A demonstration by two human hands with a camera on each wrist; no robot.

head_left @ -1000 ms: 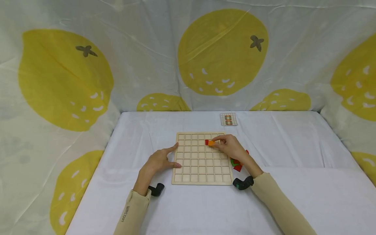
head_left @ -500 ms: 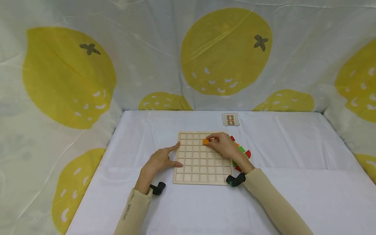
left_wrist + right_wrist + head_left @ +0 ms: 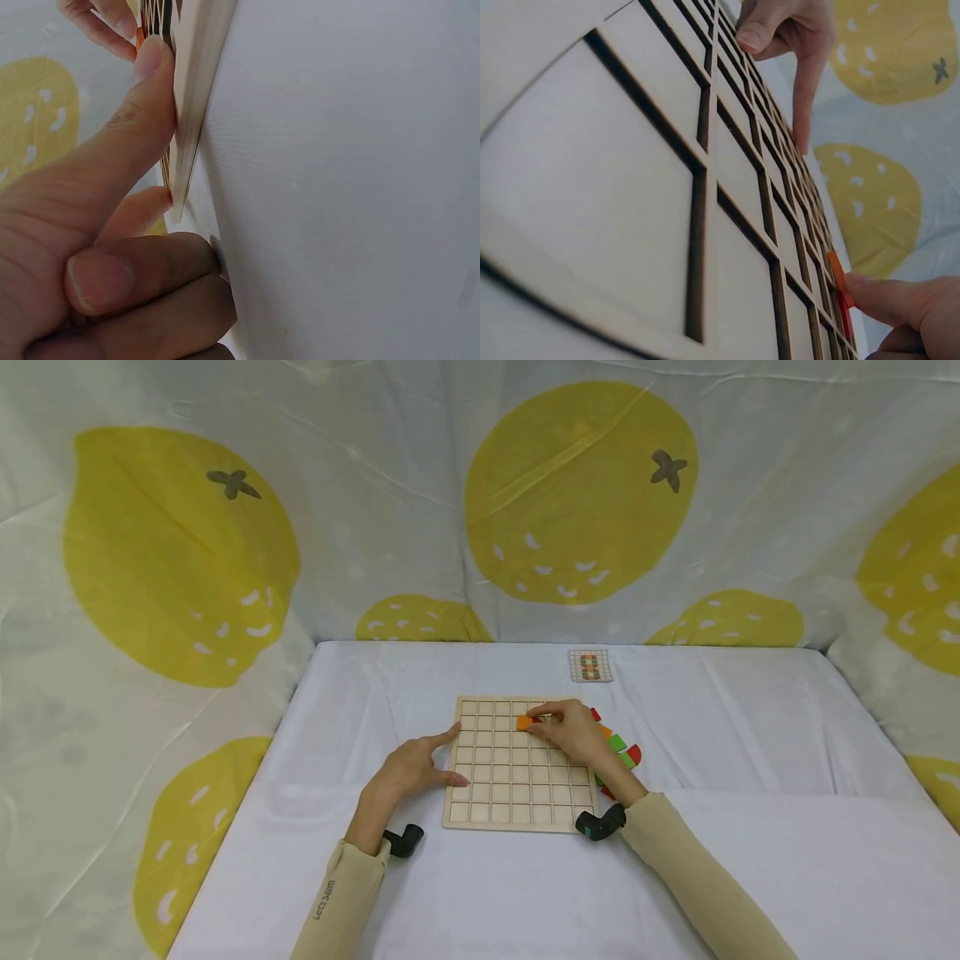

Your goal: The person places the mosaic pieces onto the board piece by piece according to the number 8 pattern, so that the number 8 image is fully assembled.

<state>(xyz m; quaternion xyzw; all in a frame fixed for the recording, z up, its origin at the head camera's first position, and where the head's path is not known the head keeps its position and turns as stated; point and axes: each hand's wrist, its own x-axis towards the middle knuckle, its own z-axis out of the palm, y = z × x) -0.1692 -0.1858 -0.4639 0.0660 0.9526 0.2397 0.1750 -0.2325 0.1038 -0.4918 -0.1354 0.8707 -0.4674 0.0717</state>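
Observation:
A square wooden grid board (image 3: 489,793) lies on the white cloth. My left hand (image 3: 407,768) is at its left side, thumb and index finger stretched apart; the thumb touches the top near the edge and the index fingertip meets the edge farther back. In the left wrist view the other fingers are folded beside the board. My right hand (image 3: 576,731) is over the board's back right part and pinches an orange tile (image 3: 522,722) at a grid cell near the back. A red tile (image 3: 845,318) lies right beside it, partly hidden by the fingers.
Several loose red, orange and green tiles (image 3: 617,742) lie along the board's right side, partly behind my right forearm. A small card (image 3: 590,666) printed with a grid and coloured pattern lies behind the board. A cloth with a lemon print (image 3: 581,493) stands around the table.
My right hand has moved left with the orange tile, from the right of the red tile to its left, and then has hardly moved. The left hand has stayed at the board's edge.

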